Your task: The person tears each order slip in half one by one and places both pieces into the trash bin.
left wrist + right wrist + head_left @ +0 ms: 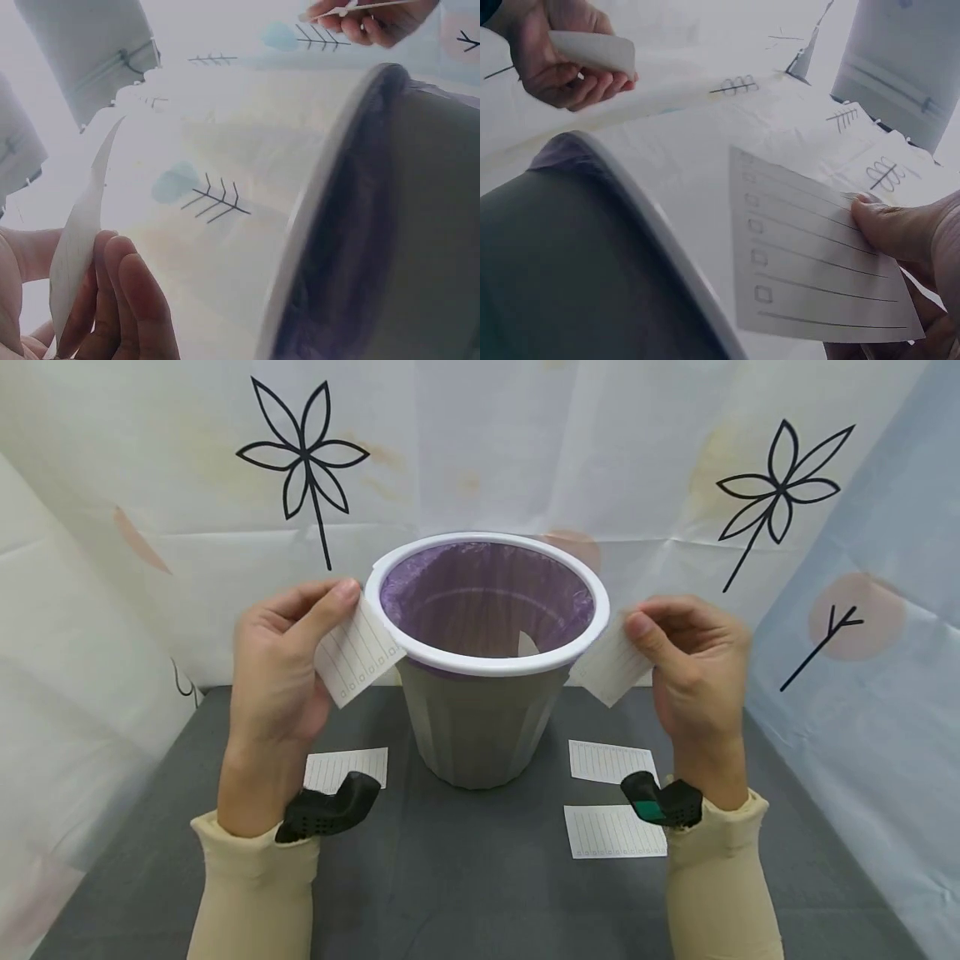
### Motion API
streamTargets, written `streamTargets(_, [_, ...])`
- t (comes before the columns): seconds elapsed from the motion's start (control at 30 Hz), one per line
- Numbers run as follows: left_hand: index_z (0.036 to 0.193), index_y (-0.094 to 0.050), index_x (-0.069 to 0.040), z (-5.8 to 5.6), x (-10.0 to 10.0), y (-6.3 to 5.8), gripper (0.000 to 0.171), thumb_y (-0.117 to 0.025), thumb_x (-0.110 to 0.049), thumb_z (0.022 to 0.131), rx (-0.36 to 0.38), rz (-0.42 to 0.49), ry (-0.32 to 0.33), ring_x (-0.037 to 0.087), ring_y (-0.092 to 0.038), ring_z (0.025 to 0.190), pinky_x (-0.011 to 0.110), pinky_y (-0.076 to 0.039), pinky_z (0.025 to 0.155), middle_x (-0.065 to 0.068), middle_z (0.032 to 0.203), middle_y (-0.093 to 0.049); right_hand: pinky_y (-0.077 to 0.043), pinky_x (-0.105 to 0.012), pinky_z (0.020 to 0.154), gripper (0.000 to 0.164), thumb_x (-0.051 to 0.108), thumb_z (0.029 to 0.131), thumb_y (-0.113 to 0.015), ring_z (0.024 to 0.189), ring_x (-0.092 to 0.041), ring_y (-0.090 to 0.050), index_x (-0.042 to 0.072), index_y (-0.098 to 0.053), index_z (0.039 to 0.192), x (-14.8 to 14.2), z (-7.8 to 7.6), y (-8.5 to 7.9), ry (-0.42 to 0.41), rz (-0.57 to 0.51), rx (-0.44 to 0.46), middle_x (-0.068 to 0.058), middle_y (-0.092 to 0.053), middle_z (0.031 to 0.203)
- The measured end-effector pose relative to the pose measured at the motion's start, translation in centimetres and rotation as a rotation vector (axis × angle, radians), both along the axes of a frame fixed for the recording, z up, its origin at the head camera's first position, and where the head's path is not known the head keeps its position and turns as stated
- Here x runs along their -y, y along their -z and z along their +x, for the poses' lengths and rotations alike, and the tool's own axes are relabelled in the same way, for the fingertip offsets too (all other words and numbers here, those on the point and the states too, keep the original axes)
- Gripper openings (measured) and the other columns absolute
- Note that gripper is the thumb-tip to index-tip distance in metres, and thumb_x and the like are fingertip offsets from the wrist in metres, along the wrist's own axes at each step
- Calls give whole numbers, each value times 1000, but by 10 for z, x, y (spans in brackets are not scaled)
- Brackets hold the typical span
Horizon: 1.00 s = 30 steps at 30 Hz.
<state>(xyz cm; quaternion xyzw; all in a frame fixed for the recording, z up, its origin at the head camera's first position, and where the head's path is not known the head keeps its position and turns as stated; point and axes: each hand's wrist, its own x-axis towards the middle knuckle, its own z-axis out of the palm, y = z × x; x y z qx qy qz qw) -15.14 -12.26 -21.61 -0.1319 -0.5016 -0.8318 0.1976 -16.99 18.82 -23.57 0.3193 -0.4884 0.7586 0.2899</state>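
My left hand [281, 660] pinches a lined paper slip [356, 652] between thumb and fingers, just left of the bin's rim. On the other side my right hand [693, 660] pinches a second slip [611, 664], with small checkboxes along one edge, as the right wrist view shows. Between the hands stands a grey bin [480, 718] with a white rim and a purple plastic liner [487, 585]. A pale piece of paper [527, 645] shows inside it. In the left wrist view the left slip [79, 247] appears nearly edge-on and slightly bent.
One lined slip [345, 768] lies on the dark table [465, 877] near the left wrist. Two more, an upper slip [611, 762] and a lower slip [615, 832], lie by the right wrist. A white patterned curtain [465, 452] hangs behind the bin.
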Motion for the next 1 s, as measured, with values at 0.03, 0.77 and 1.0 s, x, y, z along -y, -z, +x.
streamTargets(0.03, [92,-78,4,-4,-1,-5,8,-76,-4,90,-3,3,21,18,-64,75,24,-55,59,9,84,-71,-52,-28,67,27,-7,78,-83,73,-21,-66,-24,-65,89,1,-5,-5,-42,-28,16,-18,-72,81])
streamTargets(0.77, [94,-74,4,-85,-32,-61,8,-74,-3,91,226,96,250,21,-66,74,29,-52,67,10,92,-67,-52,-27,65,8,-6,93,-68,80,-20,-62,-4,-74,90,23,-89,-58,-258,-121,352,-13,-65,92])
streamTargets(1.0, [100,-71,3,-99,-34,-69,12,-74,-5,92,274,71,231,22,-68,77,29,-51,63,11,95,-66,-52,-28,60,4,-7,91,-70,76,-21,-64,-6,-74,92,24,-99,-69,-233,-102,472,-14,-66,92])
